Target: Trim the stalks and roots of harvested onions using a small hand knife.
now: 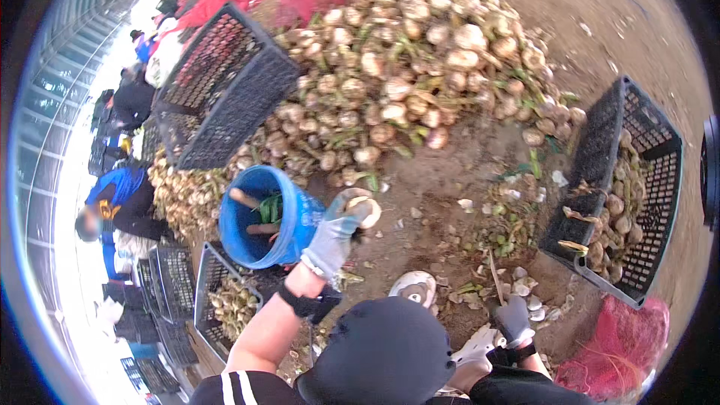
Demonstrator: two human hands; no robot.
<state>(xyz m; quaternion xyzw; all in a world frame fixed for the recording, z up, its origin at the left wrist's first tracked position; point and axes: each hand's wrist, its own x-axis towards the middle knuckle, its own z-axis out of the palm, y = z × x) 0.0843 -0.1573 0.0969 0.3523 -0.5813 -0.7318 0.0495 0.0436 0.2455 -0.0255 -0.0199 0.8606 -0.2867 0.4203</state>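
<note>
In a grey-white work glove, my left hand (329,236) grips a pale garlic bulb (368,212) just right of the blue plastic bucket (309,214). My right hand (513,322), gloved in grey, is down by my foot and closed around a thin knife-like tool (495,273) that points up and away from me. Its blade edge is too small to make out. Ahead of me spreads a large heap of garlic bulbs (394,90) with bits of green stem. Trimmings (500,225) of stalk and skin litter the soil near the tool.
A black plastic crate (579,191) holding bulbs stands at right, above a red mesh sack (613,349). Another crate (242,107) rests tilted against the heap. A third crate (199,292) with bulbs sits at lower left. A person in blue (124,185) bends at far left.
</note>
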